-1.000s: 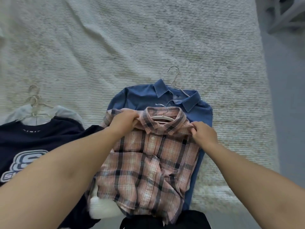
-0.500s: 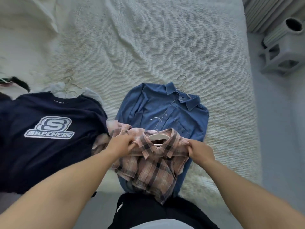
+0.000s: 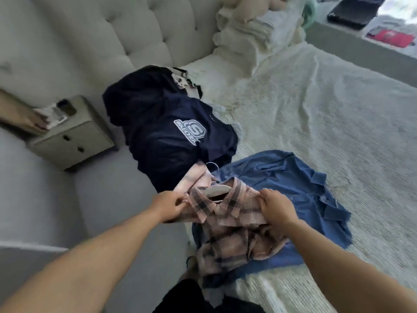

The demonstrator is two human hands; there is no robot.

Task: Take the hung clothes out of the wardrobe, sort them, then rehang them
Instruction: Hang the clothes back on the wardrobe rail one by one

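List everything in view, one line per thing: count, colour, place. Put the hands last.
plaid shirt: one, pink and dark, on a hanger, over the denim shirt
hanger: one, white, in the plaid collar
denim shirt: one, blue, spread on the bed
sweatshirt: one, navy with white logo, left of the denim shirt
bed cover: one, cream
headboard: one, grey, tufted
nightstand: one, grey, far left
left hand: grips the shirt's left shoulder
right hand: grips its right shoulder

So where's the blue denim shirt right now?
The blue denim shirt lies spread on the bed, right of the navy T-shirt, partly under the plaid shirt.
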